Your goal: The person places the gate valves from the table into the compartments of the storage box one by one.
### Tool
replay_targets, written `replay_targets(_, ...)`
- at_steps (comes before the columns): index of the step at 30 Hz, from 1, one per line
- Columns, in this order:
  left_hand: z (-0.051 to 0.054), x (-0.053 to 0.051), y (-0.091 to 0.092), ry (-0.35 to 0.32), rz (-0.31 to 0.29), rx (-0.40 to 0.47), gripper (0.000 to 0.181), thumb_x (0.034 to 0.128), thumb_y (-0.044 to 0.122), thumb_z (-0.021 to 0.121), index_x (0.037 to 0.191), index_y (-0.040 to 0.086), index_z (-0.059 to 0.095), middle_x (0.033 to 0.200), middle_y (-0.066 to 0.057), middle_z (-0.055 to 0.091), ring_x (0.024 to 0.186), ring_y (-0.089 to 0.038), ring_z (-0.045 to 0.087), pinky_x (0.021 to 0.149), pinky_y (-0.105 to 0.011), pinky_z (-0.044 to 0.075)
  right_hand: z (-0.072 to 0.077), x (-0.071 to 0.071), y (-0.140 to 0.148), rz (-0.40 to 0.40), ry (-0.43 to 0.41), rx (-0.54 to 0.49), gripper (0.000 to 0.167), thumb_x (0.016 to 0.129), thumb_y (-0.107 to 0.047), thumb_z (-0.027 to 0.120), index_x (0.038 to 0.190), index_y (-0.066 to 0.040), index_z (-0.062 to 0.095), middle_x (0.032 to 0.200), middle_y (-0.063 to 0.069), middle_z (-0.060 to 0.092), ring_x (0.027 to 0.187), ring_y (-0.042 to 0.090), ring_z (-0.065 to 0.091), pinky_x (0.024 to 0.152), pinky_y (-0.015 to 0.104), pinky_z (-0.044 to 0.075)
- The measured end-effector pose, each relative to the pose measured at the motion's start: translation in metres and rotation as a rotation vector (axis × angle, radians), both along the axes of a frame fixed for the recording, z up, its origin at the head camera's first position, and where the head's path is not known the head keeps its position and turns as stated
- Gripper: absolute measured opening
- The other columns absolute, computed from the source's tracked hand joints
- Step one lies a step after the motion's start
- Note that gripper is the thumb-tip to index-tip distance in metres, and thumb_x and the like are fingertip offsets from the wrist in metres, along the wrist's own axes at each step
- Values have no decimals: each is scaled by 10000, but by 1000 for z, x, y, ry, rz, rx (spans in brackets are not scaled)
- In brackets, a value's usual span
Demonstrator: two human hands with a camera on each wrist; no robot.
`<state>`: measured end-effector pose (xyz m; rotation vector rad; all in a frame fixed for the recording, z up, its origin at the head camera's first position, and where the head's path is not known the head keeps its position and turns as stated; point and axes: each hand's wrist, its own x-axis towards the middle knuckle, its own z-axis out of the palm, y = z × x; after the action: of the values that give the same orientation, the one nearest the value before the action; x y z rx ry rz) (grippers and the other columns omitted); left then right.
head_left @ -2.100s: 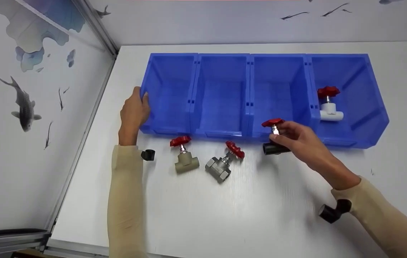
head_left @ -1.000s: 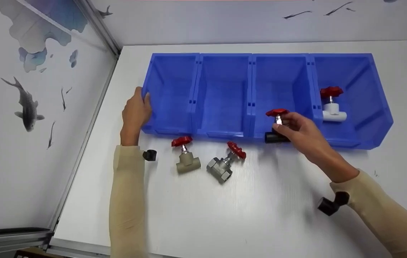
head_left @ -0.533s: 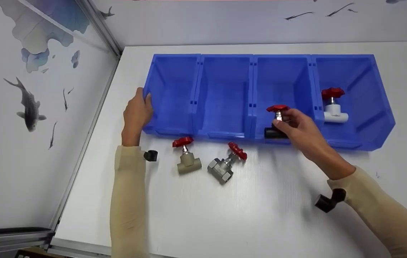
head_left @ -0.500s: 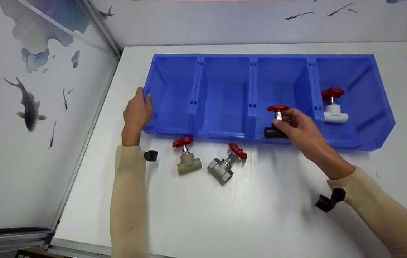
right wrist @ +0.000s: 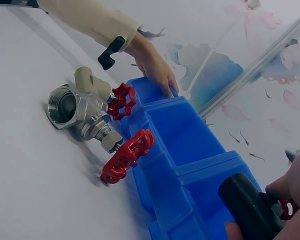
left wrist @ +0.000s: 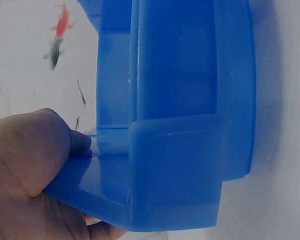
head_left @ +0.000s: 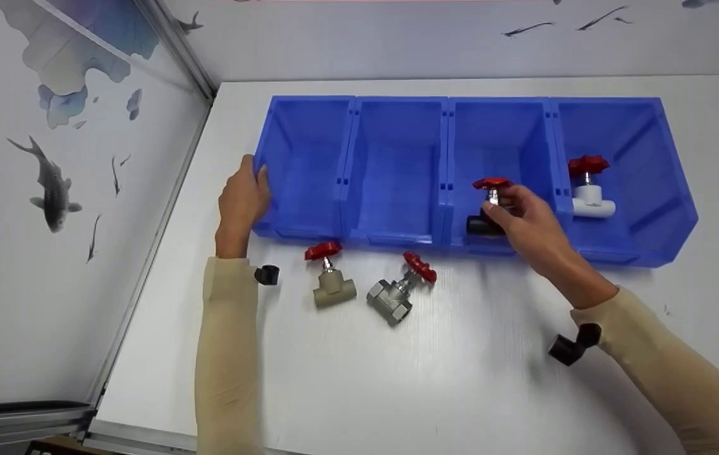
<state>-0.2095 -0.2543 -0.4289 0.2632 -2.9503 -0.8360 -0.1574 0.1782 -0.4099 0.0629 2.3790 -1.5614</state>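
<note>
My left hand (head_left: 243, 199) grips the left side wall of the row of blue bins (head_left: 397, 239); in the left wrist view the thumb is inside the wall and fingers are outside. A black valve (head_left: 485, 225) with a red handwheel is pinched between thumb and fingers of my right hand (head_left: 533, 230), over the front of the third bin from the left. Part of the valve is hidden behind the fingers. A white valve (head_left: 593, 201) with a red handwheel sits in the rightmost bin. On the table lie a beige valve (head_left: 334, 287) and a metal valve (head_left: 391, 298), both with red handwheels.
The bins stand on a white table (head_left: 359, 392), near the back wall panel (head_left: 384, 44). A printed side panel (head_left: 81, 265) rises at the left. Black wrist cameras (head_left: 565, 349) are fixed on both sleeves.
My right hand has carried the black valve away from me, from before the bins' front edge to over the third bin. My left hand keeps its grip on the bin wall.
</note>
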Motion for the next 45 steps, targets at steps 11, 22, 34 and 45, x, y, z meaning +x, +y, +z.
replay_targets(11,-2,0,1,-21,6,-7,412,1081,274,352,1381,4,434,1286,-265,604,1118,-441,623,872,-584,490,-7,-10,-2,-41,23,40,559,1011,-408,550,1381,-2,448,1263,124,504,1142,253,486,958,351,384)
replay_targets(22,-2,0,1,-23,7,-10,406,1078,272,357,1380,12,439,1278,-262,610,1116,-442,624,872,-587,489,-10,-21,-8,-98,-22,25,545,1014,-367,557,1405,-13,418,1302,123,477,1158,247,473,989,390,393)
replay_targets(34,-1,-1,0,-20,3,-12,406,1076,281,361,1376,18,437,1251,-265,623,1086,-448,634,846,-587,497,-14,-34,-11,-140,-14,42,507,1022,-337,542,1388,-4,429,1297,110,482,1140,228,477,948,356,402)
replay_targets(45,0,-1,0,-19,10,-14,409,1079,273,357,1385,13,435,1283,-263,610,1122,-441,625,878,-581,492,-19,-45,-13,-156,-8,44,495,1026,-323,533,1377,10,428,1282,121,478,1074,214,485,880,335,424)
